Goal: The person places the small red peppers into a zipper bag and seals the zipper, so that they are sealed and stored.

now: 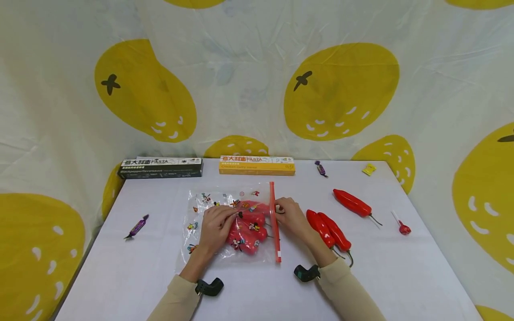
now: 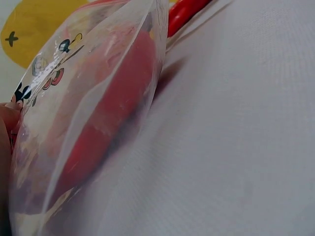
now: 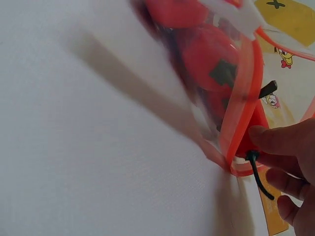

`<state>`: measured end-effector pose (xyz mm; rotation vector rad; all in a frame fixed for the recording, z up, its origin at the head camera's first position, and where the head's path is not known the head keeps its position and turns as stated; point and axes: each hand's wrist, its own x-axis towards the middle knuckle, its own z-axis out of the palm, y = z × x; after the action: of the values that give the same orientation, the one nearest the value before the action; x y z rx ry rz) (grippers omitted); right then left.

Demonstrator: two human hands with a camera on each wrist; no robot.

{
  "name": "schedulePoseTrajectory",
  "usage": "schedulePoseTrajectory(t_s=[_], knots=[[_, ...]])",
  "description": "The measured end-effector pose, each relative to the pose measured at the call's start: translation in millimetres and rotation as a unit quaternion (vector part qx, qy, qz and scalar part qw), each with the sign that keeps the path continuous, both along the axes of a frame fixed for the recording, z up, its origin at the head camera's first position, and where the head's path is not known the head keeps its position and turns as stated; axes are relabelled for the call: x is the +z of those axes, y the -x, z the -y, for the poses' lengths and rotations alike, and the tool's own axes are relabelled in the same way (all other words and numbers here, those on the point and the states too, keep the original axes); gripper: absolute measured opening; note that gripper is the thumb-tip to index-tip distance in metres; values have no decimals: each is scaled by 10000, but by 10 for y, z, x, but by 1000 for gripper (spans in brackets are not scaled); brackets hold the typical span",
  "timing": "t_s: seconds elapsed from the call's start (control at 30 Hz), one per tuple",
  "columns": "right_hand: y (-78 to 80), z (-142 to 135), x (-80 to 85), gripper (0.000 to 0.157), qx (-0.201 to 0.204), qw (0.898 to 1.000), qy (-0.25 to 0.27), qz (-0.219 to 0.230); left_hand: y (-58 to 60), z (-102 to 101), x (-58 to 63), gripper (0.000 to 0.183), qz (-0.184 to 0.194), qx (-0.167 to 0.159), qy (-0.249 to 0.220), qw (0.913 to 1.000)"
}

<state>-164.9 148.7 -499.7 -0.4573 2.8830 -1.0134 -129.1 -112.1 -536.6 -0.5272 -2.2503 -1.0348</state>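
A clear zip bag [image 1: 201,196] with cartoon prints and a red zip edge [image 1: 277,236] lies on the table, several red chili peppers [image 1: 249,240] inside it. My left hand [image 1: 217,225] pinches the bag's upper film near its middle; in the left wrist view only part of that hand [image 2: 9,120] shows at the left edge. At the bag's mouth, on the right side, my right hand [image 1: 293,216] grips one chili pepper [image 3: 257,120] near its stem end. That pepper's dark stem [image 3: 260,177] sticks out past the red edge, while its body is within the opening.
Right of the bag lie two red chili peppers [image 1: 337,232], another chili pepper [image 1: 351,203] and a lollipop [image 1: 404,228]. A black pasta box [image 1: 160,168] and a yellow pasta box [image 1: 257,166] stand at the back. Wrapped candies [image 1: 138,226] and a yellow candy [image 1: 368,169] are scattered around.
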Motion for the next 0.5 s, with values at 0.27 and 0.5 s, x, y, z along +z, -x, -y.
schedulePoseTrajectory(t_s=[0.27, 0.5], knots=[[-38, -158, 115, 39, -98, 10000, 5, -13, -4, 6, -18, 17, 47, 5, -24, 10000], [-8, -596, 262, 45, -552, 9984, -134, 20, -4, 18, -8, 18, 178, 33, 3, 9998]])
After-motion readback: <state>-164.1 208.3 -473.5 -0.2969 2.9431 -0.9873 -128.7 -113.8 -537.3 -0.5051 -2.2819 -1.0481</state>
